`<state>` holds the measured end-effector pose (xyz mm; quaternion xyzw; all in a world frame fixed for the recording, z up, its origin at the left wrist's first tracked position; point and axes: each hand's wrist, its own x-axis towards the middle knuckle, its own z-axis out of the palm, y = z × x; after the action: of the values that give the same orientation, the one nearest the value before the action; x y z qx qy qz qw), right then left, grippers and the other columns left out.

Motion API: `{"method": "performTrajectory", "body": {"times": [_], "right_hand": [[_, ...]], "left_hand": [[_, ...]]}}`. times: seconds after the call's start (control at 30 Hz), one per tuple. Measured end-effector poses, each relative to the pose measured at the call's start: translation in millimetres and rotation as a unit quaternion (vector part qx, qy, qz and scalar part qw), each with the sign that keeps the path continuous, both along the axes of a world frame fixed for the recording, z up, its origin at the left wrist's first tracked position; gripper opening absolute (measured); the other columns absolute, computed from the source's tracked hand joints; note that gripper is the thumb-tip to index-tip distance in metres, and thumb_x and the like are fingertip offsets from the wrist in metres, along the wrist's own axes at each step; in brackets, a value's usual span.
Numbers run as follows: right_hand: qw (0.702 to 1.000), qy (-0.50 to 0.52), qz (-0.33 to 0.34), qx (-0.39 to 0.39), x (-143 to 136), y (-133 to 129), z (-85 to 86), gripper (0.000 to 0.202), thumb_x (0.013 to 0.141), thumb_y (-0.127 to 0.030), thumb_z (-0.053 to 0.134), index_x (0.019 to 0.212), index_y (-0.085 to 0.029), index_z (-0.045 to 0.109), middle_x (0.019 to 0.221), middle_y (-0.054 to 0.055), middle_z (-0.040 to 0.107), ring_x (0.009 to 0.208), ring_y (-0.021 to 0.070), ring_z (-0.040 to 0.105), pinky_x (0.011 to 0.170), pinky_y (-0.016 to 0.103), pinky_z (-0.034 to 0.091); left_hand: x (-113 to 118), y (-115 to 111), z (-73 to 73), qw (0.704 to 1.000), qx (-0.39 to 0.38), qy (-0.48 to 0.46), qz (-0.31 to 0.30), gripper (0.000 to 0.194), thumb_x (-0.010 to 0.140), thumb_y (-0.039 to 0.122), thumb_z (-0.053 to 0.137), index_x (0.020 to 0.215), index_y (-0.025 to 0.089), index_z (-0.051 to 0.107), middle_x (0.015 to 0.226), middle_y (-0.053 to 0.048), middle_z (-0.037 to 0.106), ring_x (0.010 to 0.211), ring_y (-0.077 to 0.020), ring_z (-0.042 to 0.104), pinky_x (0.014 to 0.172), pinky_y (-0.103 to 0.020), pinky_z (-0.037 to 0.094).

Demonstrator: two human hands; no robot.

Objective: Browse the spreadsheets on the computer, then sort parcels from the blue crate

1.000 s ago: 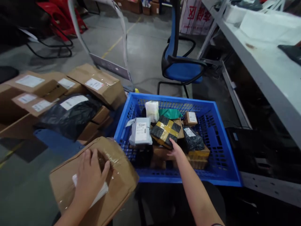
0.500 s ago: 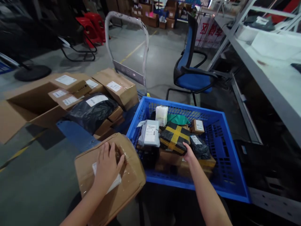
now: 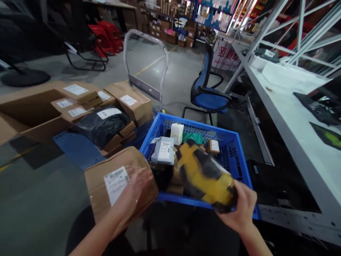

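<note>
My right hand grips the lower right end of a black package with yellow tape, which is tilted and blurred above the blue crate. My left hand rests on a brown cardboard box with a white label, left of the crate; its fingers are smeared by motion. Inside the crate lie a grey-white package with a label, a white package, a green package and a small brown box.
Labelled boxes and a black bag are stacked at the left beside an open carton. Behind the crate stand a trolley handle and a blue chair. A long workbench runs along the right.
The black and yellow package has been lifted out of the crate and turned by my right hand. My left hand has slid right across the cardboard box, uncovering its label. The view has shifted.
</note>
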<state>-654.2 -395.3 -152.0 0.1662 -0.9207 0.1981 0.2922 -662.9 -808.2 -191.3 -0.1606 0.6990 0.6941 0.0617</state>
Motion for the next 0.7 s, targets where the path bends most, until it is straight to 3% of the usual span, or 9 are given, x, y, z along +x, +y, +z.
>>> {"method": "performTrajectory", "body": {"times": [0.07,0.13,0.17,0.23,0.33,0.4,0.5,0.6,0.7], "right_hand": [[0.983,0.046,0.149,0.098,17,-10,8.9,0.059,0.073,-0.034,0.077,0.129,-0.037,0.059,0.122,0.004,0.069,0.088,0.0178,0.063,0.074,0.033,0.050],[0.955,0.015,0.259,0.142,27,-18,13.0,0.047,0.082,-0.017,0.068,0.117,-0.048,0.063,0.111,-0.008,0.075,0.068,0.0095,0.057,0.065,0.026,0.046],[0.946,-0.013,0.287,0.148,29,-22,13.9,0.049,0.085,-0.012,0.063,0.114,-0.051,0.063,0.105,-0.013,0.076,0.064,0.0082,0.054,0.065,0.025,0.046],[0.937,-0.036,0.310,0.156,31,-28,13.8,0.052,0.087,-0.010,0.060,0.114,-0.054,0.062,0.094,-0.018,0.076,0.060,0.0081,0.051,0.069,0.024,0.047],[0.936,0.059,0.299,0.176,35,-35,10.3,0.054,0.085,-0.011,0.064,0.114,-0.056,0.060,0.088,-0.022,0.075,0.063,0.0079,0.049,0.084,0.023,0.046],[0.935,0.159,0.263,0.175,40,-39,6.9,0.055,0.079,-0.008,0.068,0.110,-0.053,0.063,0.096,-0.020,0.074,0.075,0.0078,0.052,0.098,0.027,0.042],[0.942,0.229,0.195,0.150,52,-44,0.8,0.059,0.072,-0.001,0.069,0.110,-0.045,0.064,0.129,-0.012,0.063,0.100,0.0119,0.053,0.106,0.037,0.039],[0.971,0.201,0.107,0.076,65,-51,-6.1,0.076,0.069,-0.004,0.071,0.133,-0.042,0.052,0.155,0.001,0.038,0.124,0.0239,0.048,0.103,0.048,0.043],[0.995,0.019,0.035,-0.091,76,-58,-12.2,0.091,0.071,-0.022,0.073,0.151,-0.032,0.032,0.155,0.015,0.036,0.134,0.0342,0.044,0.103,0.058,0.043]], "left_hand": [[6,10,14.1,0.983,0.167,-0.071,-0.021,0.085,0.081,0.084,0.019,0.125,0.021,0.056,0.124,-0.017,0.068,0.107,-0.0345,0.069,0.094,-0.058,0.054],[15,13,25.8,0.948,0.290,-0.129,-0.004,0.083,0.075,0.087,0.034,0.119,0.022,0.061,0.117,-0.015,0.071,0.104,-0.0357,0.070,0.091,-0.057,0.056],[21,13,30.3,0.935,0.322,-0.149,0.015,0.077,0.071,0.083,0.050,0.116,0.022,0.063,0.114,-0.015,0.072,0.105,-0.0362,0.069,0.091,-0.056,0.056],[37,12,36.3,0.928,0.329,-0.168,0.052,0.064,0.064,0.059,0.075,0.114,0.020,0.064,0.108,-0.015,0.074,0.105,-0.0361,0.070,0.091,-0.053,0.057],[61,13,41.4,0.930,0.314,-0.161,0.100,0.063,0.059,0.033,0.084,0.117,0.018,0.062,0.104,-0.013,0.076,0.103,-0.0343,0.071,0.089,-0.048,0.058],[73,18,44.7,0.932,0.310,-0.136,0.126,0.064,0.061,0.034,0.083,0.118,0.017,0.061,0.105,-0.013,0.076,0.101,-0.0331,0.071,0.089,-0.047,0.059],[84,25,51.0,0.935,0.313,-0.094,0.138,0.067,0.061,0.038,0.083,0.120,0.015,0.060,0.108,-0.013,0.075,0.101,-0.0326,0.071,0.090,-0.046,0.058],[88,28,58.9,0.938,0.315,-0.046,0.135,0.080,0.058,0.041,0.085,0.128,0.019,0.056,0.116,-0.011,0.073,0.108,-0.0320,0.068,0.093,-0.043,0.057],[87,26,66.3,0.945,0.303,-0.006,0.124,0.089,0.052,0.040,0.089,0.132,0.023,0.054,0.124,-0.010,0.069,0.114,-0.0319,0.065,0.095,-0.041,0.056]]}}
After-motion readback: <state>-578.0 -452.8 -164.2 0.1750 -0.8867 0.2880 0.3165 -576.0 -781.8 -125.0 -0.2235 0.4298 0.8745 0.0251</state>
